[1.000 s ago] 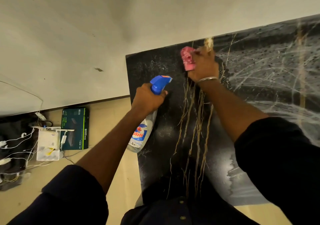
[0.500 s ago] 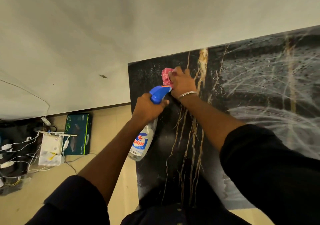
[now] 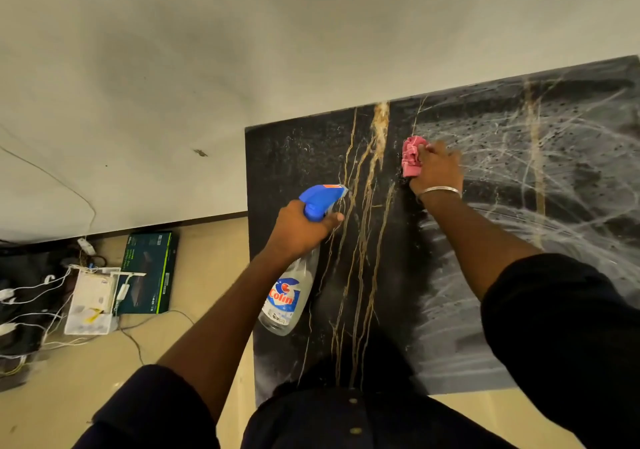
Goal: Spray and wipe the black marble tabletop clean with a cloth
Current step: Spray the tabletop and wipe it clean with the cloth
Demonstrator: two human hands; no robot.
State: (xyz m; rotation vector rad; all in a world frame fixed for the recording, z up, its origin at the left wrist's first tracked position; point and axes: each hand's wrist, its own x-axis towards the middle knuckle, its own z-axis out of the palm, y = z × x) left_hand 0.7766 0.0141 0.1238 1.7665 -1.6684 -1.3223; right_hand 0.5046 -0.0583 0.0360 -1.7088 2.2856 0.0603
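The black marble surface (image 3: 294, 157) is only partly clean. The strip from its left edge to the gold veins (image 3: 379, 130) looks dark and wiped, while the stretch to the right is covered in pale streaks (image 3: 519, 157) and droplets of spray.

The pink cloth (image 3: 412, 156) lies bunched on the surface near the far edge, right where the dark strip meets the streaked part. That position suggests the wiping is working outward from the far left corner, with most of the surface yet to be done.

The right hand (image 3: 438, 168) presses the cloth onto the marble. Its grip is clamped on the cloth, fingers curled over it, and a wad sticks out to the left of the knuckles. A metal bracelet (image 3: 440, 190) sits on the wrist.

The left hand (image 3: 301, 230) holds the spray bottle (image 3: 291, 296) above the surface near its left edge. The blue head points toward the far edge and the clear body slants back toward the near edge. This grip is wrapped tightly round the neck under the head, though it is unclear whether the trigger is squeezed. Holding the bottle raised and aimed probably keeps it ready for the next burst.

On the floor (image 3: 194, 327) beyond the left edge lie a green box (image 3: 149, 272) and a white tray (image 3: 91, 301) tangled in cables (image 3: 31, 289), against the wall (image 3: 242, 50).
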